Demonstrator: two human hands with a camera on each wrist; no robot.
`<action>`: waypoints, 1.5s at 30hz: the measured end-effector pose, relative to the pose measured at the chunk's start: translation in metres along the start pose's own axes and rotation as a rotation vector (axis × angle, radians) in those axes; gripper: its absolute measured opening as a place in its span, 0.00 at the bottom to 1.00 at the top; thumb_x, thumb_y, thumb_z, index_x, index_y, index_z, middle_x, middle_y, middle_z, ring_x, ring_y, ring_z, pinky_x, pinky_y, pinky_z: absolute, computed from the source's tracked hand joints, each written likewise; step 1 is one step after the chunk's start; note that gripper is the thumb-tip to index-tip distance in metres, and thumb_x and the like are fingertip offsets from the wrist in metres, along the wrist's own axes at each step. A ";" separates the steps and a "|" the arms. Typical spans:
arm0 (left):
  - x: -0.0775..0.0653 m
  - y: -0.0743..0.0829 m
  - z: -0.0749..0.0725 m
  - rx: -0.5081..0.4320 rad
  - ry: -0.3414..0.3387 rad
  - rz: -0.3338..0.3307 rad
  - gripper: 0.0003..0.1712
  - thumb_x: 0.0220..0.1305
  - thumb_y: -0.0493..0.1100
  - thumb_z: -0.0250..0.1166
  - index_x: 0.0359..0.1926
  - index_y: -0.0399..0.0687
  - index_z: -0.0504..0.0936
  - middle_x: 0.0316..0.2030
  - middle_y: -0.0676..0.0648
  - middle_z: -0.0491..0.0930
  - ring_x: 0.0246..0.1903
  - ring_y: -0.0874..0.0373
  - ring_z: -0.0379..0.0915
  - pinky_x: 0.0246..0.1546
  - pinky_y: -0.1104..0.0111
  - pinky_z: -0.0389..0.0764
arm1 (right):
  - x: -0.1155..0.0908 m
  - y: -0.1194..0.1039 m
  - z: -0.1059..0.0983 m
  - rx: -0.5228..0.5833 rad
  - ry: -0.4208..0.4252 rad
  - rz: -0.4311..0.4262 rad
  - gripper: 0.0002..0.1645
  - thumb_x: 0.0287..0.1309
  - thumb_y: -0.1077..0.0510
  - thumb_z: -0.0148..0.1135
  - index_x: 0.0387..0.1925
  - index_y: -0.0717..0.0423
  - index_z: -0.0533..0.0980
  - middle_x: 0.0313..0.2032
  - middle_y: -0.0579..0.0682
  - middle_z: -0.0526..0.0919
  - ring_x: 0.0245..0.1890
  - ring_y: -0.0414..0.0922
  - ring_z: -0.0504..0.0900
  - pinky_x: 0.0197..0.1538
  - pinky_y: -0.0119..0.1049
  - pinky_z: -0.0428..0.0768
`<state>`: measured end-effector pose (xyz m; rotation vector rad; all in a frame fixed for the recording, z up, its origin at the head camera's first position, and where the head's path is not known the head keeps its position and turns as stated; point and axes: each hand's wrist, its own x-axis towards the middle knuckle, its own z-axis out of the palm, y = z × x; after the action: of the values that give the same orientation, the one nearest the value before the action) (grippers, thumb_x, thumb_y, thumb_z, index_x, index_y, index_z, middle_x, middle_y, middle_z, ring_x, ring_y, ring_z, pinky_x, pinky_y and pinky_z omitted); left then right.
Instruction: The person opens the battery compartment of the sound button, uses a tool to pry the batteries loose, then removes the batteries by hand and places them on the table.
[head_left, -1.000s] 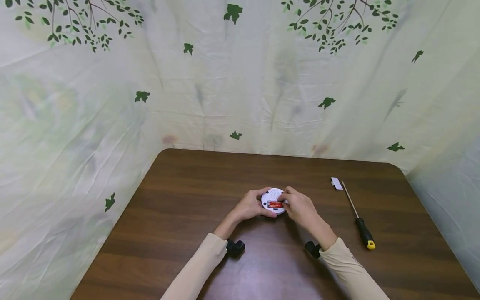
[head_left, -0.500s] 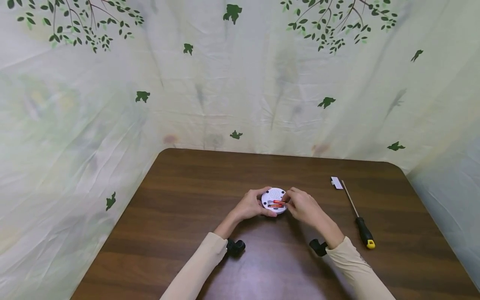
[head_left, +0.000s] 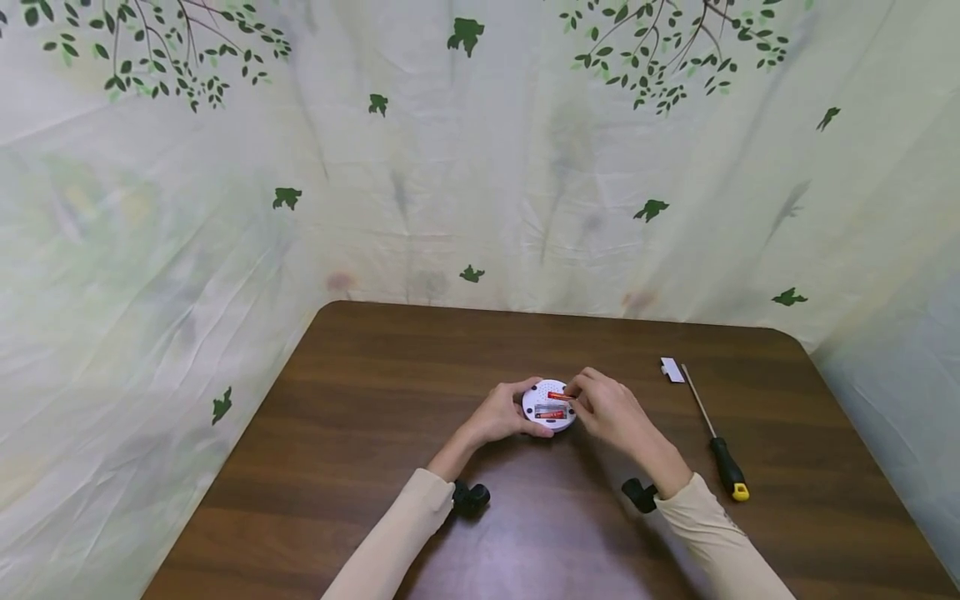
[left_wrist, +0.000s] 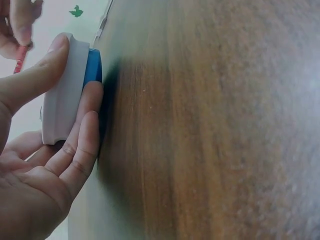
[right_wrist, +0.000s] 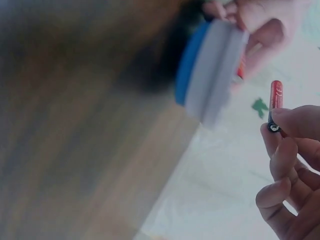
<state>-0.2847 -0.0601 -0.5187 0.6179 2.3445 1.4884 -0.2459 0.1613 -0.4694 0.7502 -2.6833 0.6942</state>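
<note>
My left hand [head_left: 498, 412] grips a round white device [head_left: 539, 394] by its edge, battery side facing up. Its underside is blue, as the left wrist view shows on the device [left_wrist: 65, 95]. One red battery [head_left: 551, 414] lies in the slot of its compartment, and the slot beside that one is bare. Between thumb and fingertip my right hand [head_left: 611, 412] pinches a second red battery [right_wrist: 276, 102], held just above the device and apart from it. In the right wrist view the battery's dark end is at the thumb.
To the right on the brown table [head_left: 420, 358] lies a screwdriver [head_left: 722, 454] with a black and yellow handle. Next to its tip is a small white battery cover [head_left: 672, 370]. A leaf-patterned curtain [head_left: 510, 167] hangs behind the table.
My right hand has lifted one battery out of the compartment and drawn it up and slightly right. The left hand keeps its hold on the device.
</note>
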 end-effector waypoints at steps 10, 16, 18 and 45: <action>-0.001 -0.001 0.003 -0.036 0.018 -0.061 0.51 0.46 0.38 0.85 0.72 0.43 0.73 0.50 0.42 0.85 0.29 0.65 0.74 0.30 0.76 0.75 | -0.009 0.028 -0.042 -0.049 0.091 0.081 0.08 0.57 0.68 0.72 0.38 0.58 0.84 0.34 0.50 0.83 0.28 0.42 0.82 0.30 0.36 0.78; 0.000 -0.001 0.003 -0.092 0.012 -0.066 0.51 0.47 0.36 0.84 0.73 0.41 0.71 0.52 0.40 0.85 0.30 0.65 0.75 0.30 0.76 0.76 | -0.027 0.056 -0.077 -0.125 0.132 0.215 0.06 0.59 0.66 0.71 0.39 0.57 0.84 0.36 0.54 0.84 0.26 0.45 0.77 0.26 0.37 0.71; 0.001 -0.001 0.003 -0.106 0.008 -0.067 0.51 0.48 0.35 0.84 0.73 0.41 0.71 0.52 0.39 0.85 0.31 0.65 0.76 0.31 0.76 0.77 | -0.035 0.066 -0.087 -0.139 0.152 0.264 0.05 0.60 0.65 0.70 0.39 0.57 0.84 0.38 0.57 0.85 0.26 0.46 0.76 0.25 0.37 0.69; 0.002 -0.004 0.005 -0.154 -0.011 -0.046 0.48 0.49 0.34 0.83 0.72 0.43 0.73 0.55 0.38 0.84 0.34 0.64 0.79 0.34 0.76 0.80 | -0.092 0.213 -0.097 -0.095 -0.005 0.962 0.16 0.61 0.58 0.61 0.41 0.67 0.85 0.44 0.71 0.85 0.39 0.68 0.82 0.36 0.59 0.76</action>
<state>-0.2845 -0.0564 -0.5245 0.5281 2.1950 1.6215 -0.2737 0.4091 -0.5010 -0.6352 -2.9531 0.7186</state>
